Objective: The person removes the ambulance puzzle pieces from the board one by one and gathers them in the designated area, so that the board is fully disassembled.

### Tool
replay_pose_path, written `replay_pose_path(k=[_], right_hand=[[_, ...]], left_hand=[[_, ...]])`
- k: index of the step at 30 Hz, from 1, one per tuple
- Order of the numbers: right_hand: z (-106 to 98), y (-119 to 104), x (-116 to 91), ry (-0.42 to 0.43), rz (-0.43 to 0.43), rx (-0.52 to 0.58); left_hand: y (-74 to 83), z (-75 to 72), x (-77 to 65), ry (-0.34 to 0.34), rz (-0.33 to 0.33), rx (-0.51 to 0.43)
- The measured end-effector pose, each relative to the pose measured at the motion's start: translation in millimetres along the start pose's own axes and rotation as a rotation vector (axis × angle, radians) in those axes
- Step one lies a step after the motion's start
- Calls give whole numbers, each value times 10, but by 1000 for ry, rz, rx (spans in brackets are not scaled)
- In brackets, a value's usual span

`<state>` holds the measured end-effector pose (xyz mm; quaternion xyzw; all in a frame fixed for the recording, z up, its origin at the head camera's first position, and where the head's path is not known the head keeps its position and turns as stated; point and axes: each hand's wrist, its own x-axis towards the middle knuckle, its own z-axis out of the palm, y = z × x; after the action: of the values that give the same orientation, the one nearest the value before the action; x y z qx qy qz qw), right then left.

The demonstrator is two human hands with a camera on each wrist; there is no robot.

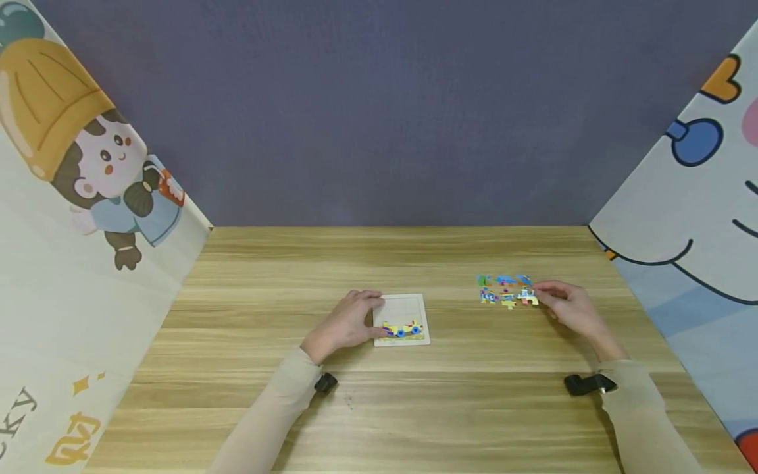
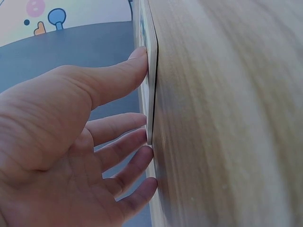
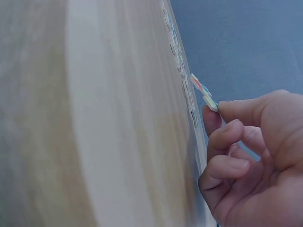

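Note:
A square white puzzle board [image 1: 405, 307] lies on the table, with joined pieces [image 1: 403, 330] along its near side showing a yellow vehicle with blue wheels. My left hand [image 1: 346, 321] rests at the board's left edge. In the left wrist view its thumb [image 2: 120, 78] lies on the top face, with the loosely bent fingers at the edge and on the table. Over to the right, my right hand [image 1: 570, 308] pinches a jigsaw piece [image 3: 204, 93] between thumb and index finger. That piece is tilted and raised above the table, its other fingers curled below.
Several loose jigsaw pieces [image 1: 505, 280] lie in rows just left of my right hand. A dark blue-grey panel [image 1: 397, 118] stands behind the wooden table [image 1: 355, 411]. Printed cartoon panels [image 1: 53, 276] flank it on both sides.

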<state>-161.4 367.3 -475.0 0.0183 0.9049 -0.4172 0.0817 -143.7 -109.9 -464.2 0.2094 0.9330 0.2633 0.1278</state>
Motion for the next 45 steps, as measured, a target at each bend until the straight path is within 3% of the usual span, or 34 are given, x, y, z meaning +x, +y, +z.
replay_pose_path(k=[12, 24, 45], right_hand=[[-23, 16, 26, -4, 6, -10], [-11, 0, 36, 22, -63, -104], [-9, -4, 81, 20, -78, -180]], left_hand=[[0, -5, -5, -1, -1, -14], [-5, -3, -12, 4, 8, -23], [-1, -6, -13, 0, 2, -16]])
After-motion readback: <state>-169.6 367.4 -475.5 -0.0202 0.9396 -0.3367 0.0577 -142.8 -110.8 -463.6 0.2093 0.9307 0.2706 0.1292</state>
